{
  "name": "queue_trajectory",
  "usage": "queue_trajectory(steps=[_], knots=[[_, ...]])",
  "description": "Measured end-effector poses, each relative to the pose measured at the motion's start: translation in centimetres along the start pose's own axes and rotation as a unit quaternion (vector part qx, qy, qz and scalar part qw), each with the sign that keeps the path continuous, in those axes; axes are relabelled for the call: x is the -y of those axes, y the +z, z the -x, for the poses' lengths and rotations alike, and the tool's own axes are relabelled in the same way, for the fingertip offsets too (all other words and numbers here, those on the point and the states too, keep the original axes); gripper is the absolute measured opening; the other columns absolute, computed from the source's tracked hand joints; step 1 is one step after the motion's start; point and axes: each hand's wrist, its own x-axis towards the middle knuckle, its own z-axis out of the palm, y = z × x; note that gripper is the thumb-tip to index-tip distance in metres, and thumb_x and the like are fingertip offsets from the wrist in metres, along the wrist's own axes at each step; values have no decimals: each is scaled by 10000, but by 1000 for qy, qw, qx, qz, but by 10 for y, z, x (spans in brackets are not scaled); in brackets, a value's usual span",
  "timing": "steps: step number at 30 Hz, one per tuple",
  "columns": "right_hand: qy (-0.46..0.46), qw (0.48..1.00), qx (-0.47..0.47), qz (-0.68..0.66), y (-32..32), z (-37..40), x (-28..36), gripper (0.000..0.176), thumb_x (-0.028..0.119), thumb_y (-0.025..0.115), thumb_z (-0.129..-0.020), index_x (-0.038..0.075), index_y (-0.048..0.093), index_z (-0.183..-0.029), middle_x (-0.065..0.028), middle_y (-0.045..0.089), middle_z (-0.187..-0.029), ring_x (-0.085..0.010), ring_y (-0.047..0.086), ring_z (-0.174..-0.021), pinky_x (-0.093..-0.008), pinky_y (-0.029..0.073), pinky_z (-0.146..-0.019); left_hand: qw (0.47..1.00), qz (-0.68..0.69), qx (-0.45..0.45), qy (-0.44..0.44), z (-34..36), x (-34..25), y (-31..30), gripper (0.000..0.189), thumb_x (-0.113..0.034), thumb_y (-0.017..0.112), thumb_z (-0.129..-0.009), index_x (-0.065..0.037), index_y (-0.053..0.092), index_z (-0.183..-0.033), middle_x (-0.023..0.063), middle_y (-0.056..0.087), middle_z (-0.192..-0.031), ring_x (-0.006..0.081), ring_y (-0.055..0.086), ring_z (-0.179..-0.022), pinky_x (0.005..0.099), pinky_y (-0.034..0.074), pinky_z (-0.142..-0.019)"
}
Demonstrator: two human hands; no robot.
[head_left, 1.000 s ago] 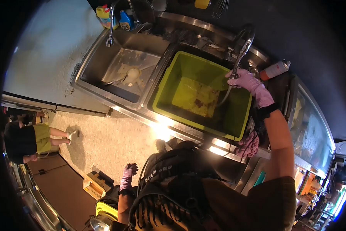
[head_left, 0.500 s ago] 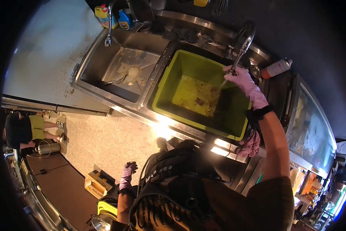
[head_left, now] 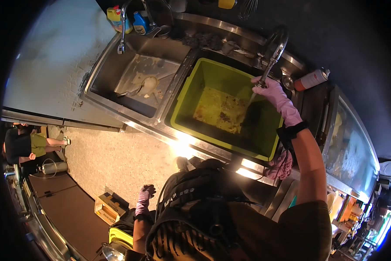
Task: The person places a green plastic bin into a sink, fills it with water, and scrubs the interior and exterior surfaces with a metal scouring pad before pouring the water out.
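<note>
My right hand (head_left: 271, 89), in a pink glove, is closed around the sprayer head (head_left: 261, 82) that hangs from the gooseneck faucet (head_left: 279, 43) - fingers wrapped round it, firm grip. It is held over the back right corner of the lime-green tub (head_left: 184, 100), which sits in the right sink basin. The tub floor is dirty, with brownish residue. My left hand (head_left: 145, 195), also gloved, hangs low by my side, well apart from the sink - too small to tell how far it is open or whether it holds anything. The left basin (head_left: 112, 74) holds scraps and a utensil. A pink cloth (head_left: 280, 165) hangs at the counter edge below my right forearm. A red-and-white can (head_left: 310, 79) lies just right of the faucet. Another person (head_left: 23, 145) stands far off to the left.
</note>
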Motion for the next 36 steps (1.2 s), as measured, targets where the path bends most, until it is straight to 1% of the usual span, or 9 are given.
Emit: queue_trajectory(steps=[4,7,9,14,21,24,32,33,36], knots=[[113,985,84,-96,10,0,31,315,126,695,-825,63,611,-1121,-2,612,-868,-62,570,-726,-214,477,-665,1000,5,-6,-9,10,-5,9,249,-206,674,-827,-105,610,-1046,83,676,-941,213,658,-762,343,472,-612],[148,980,129,7,-21,8,33,304,122,690,-824,64,615,-1113,0,614,-832,-62,566,-690,-202,461,-601,999,-3,-27,-20,8,-14,9,235,-196,664,-833,-110,612,-1046,82,678,-946,214,660,-765,340,472,-612],[159,972,138,105,-47,14,24,278,149,713,-811,93,631,-1071,1,640,-822,-77,591,-712,-226,500,-624,1000,2,-13,-22,-6,-2,-1,242,-195,662,-831,-117,615,-1055,83,679,-963,218,663,-786,344,474,-623],[215,967,139,2,-39,22,34,284,137,728,-793,99,637,-1059,-2,637,-826,-94,596,-730,-257,506,-669,1000,12,16,-22,1,-2,1,261,-209,654,-836,-120,617,-1079,88,678,-980,221,663,-805,360,476,-636],[-44,957,-54,282,-49,12,-17,337,102,734,-752,124,647,-1077,-35,658,-889,-121,606,-827,-271,486,-783,1000,-1,29,-1,-15,-3,-15,251,-210,649,-840,-119,617,-1073,86,679,-979,218,663,-812,361,477,-651],[29,987,-44,155,-34,16,-14,361,83,732,-746,123,644,-1094,-40,661,-927,-124,615,-849,-275,490,-795,1000,1,10,-7,3,-17,-1,230,-208,631,-852,-116,614,-1062,78,679,-929,219,666,-790,349,482,-620],[26,983,-47,176,-23,13,0,342,58,700,-782,87,633,-1116,-13,639,-1002,-99,575,-911,-263,466,-837,1000,5,29,0,3,-13,-11,232,-211,646,-851,-113,624,-1060,79,681,-946,210,663,-781,339,487,-636],[27,998,-24,-43,-11,10,-13,335,86,700,-795,85,626,-1122,-2,624,-994,-94,557,-923,-255,450,-847,1000,4,25,-5,3,-13,-12,234,-212,647,-851,-112,623,-1061,77,681,-946,209,663,-781,339,486,-633],[2,998,-59,-19,6,11,4,337,93,710,-784,80,628,-1111,-23,632,-949,-113,571,-851,-260,458,-803,1000,0,12,-15,7,-20,-6,237,-211,646,-851,-111,623,-1064,77,681,-946,207,663,-783,333,480,-617]])
